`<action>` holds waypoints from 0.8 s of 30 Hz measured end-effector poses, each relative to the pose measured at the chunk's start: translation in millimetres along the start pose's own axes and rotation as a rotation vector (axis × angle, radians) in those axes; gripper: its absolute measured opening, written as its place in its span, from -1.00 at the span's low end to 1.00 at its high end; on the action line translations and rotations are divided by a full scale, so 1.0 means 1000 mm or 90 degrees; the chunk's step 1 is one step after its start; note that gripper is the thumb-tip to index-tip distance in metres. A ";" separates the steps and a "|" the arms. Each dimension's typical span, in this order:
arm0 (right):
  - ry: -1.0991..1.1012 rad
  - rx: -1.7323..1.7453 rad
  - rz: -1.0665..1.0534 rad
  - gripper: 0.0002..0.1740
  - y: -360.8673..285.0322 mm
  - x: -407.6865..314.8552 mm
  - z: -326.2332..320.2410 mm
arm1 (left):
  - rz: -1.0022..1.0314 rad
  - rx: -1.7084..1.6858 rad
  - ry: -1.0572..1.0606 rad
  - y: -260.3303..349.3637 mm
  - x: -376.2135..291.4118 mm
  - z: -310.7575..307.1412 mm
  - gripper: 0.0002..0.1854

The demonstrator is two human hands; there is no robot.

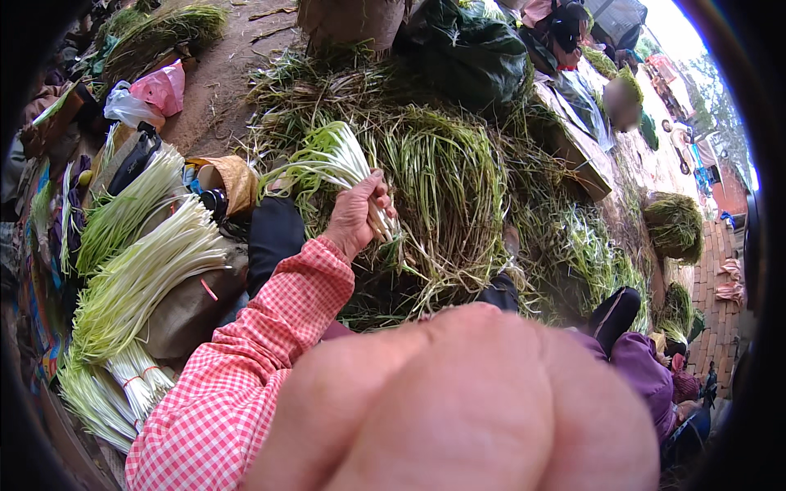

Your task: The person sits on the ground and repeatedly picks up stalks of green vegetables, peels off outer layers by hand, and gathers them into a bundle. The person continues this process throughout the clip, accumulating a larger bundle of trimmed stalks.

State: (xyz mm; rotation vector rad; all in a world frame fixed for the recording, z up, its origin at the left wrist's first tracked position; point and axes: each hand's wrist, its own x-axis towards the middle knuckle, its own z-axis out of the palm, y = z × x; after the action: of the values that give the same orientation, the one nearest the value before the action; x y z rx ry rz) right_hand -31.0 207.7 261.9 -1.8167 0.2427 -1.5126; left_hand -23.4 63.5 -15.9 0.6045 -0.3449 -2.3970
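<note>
My left hand (361, 212), coming out of a red checked sleeve, is closed around a small bunch of white-stemmed green leaves (347, 153), perhaps blanched chives. The leafy tips droop to the upper left and the pale stem ends stick out below my fist. Very near the camera, my right hand (466, 399) fills the lower middle as a large blur; its fingertips and anything it may hold are hidden. A big heap of long, uncleaned green stalks (448, 184) lies before me, just right of my left hand. Long pale stalks (153, 270) are piled at the left.
Tied bundles (132, 380) lie at the lower left. A tan bag (236, 184) and a pink plastic bag (161, 87) stand beyond the pile. A dark green sack (473, 58) is at the top, a wooden board (580, 147) to the right. People sit at the right, one in purple (645, 377).
</note>
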 end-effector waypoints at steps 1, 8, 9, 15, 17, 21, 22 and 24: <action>0.011 -0.008 0.000 -0.81 -0.001 0.000 -0.001 | 0.002 0.007 -0.003 0.002 -0.001 0.001 -0.87; 0.433 -0.189 -0.011 -0.81 0.031 -0.079 -0.064 | 0.355 0.390 -0.066 0.034 -0.012 0.012 -0.81; 0.544 -0.242 0.029 -0.80 0.046 -0.102 -0.088 | 0.256 0.262 -0.089 0.032 -0.010 0.013 -0.75; 0.765 -0.413 0.664 -0.81 0.169 -0.287 -0.176 | -0.008 0.008 -0.091 0.038 -0.004 0.011 -0.51; 0.738 -0.521 0.856 -0.74 0.204 -0.331 -0.166 | -0.005 -0.013 -0.136 0.037 -0.003 0.011 -0.60; 0.398 -0.930 1.210 -0.69 0.237 -0.388 -0.138 | 0.009 0.106 -0.094 0.037 -0.001 0.015 -0.73; 0.398 -0.954 1.173 -0.69 0.237 -0.400 -0.137 | 0.005 0.129 -0.089 0.034 0.000 0.018 -0.75; 0.451 -0.961 1.070 -0.72 0.233 -0.405 -0.138 | -0.006 0.157 -0.081 0.029 0.000 0.020 -0.79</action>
State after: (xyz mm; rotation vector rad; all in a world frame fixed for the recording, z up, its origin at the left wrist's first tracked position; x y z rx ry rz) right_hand -200.7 219.2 -194.9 -0.7819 2.8463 -0.3531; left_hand -18.2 42.6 12.1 0.5628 -0.7009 -2.4273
